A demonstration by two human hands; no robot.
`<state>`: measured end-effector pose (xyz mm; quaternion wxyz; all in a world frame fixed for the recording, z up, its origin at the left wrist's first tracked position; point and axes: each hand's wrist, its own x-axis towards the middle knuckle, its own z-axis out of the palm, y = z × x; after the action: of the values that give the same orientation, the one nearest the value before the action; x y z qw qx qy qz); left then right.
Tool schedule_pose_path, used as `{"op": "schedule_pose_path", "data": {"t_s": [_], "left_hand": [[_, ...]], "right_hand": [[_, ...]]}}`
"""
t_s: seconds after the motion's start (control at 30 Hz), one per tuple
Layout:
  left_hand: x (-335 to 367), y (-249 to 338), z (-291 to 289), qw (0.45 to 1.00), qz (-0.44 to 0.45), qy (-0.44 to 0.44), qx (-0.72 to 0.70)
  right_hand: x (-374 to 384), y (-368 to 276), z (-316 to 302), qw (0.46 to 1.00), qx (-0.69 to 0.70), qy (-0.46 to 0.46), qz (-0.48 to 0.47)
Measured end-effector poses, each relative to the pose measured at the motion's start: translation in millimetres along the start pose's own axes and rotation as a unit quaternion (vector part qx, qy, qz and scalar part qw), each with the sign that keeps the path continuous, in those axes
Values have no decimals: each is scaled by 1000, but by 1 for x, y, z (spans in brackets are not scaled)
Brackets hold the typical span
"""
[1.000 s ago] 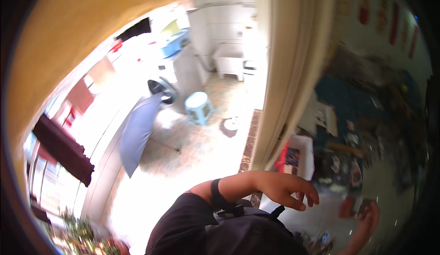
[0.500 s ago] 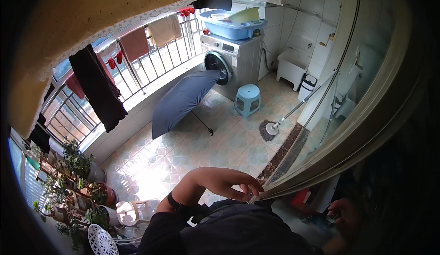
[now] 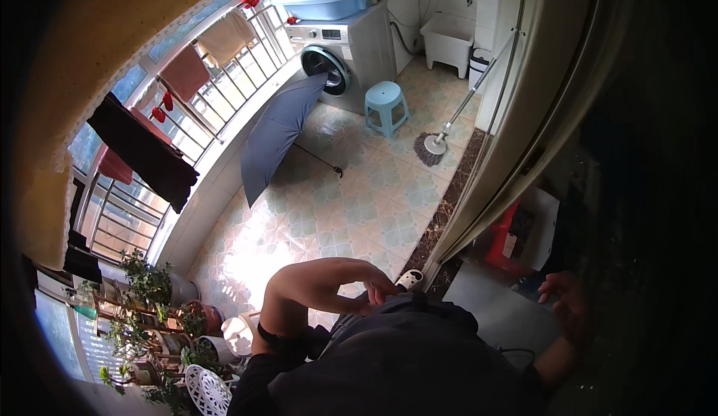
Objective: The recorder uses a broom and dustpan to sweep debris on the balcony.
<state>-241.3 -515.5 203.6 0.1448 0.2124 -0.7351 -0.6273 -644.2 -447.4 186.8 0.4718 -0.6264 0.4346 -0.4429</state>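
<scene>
My left hand (image 3: 340,278) is bent at the wrist in front of my body, fingers loosely curled downward and apart. Nothing shows in it. Just beyond its fingertips is a white clog (image 3: 409,278) at the threshold, close to the end of the sliding door frame (image 3: 479,214). In the shade at the right hangs my right hand (image 3: 566,305), half curled with the fingers apart and no object in it. A red and white box (image 3: 523,229) is past that hand.
An open dark umbrella (image 3: 280,132) lies on the tiles before a washing machine (image 3: 359,61) topped by a blue basin (image 3: 329,3). Nearby are a blue stool (image 3: 386,106) and a leaning mop (image 3: 434,145). Potted plants (image 3: 146,278) crowd the left, under clothes (image 3: 142,151) on the railing.
The view has turned to the right and moved forward, so the balcony things appear farther left and higher. My left hand has come away from the door's edge. The clog now shows.
</scene>
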Motion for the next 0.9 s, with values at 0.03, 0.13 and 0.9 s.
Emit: {"op": "schedule_pose_path", "data": {"t_s": [0.03,0.13,0.9], "left_hand": [[2,3,2,1000,-16,-10,2],[9,11,10,997,7,-45,57],[97,38,60,975,-98,-118,160]], "right_hand": [[-6,2,-1,1000,-2,22,-9],[-24,3,-8,998,23,57,-21],[-149,70,-42,958,121,258,37]]}}
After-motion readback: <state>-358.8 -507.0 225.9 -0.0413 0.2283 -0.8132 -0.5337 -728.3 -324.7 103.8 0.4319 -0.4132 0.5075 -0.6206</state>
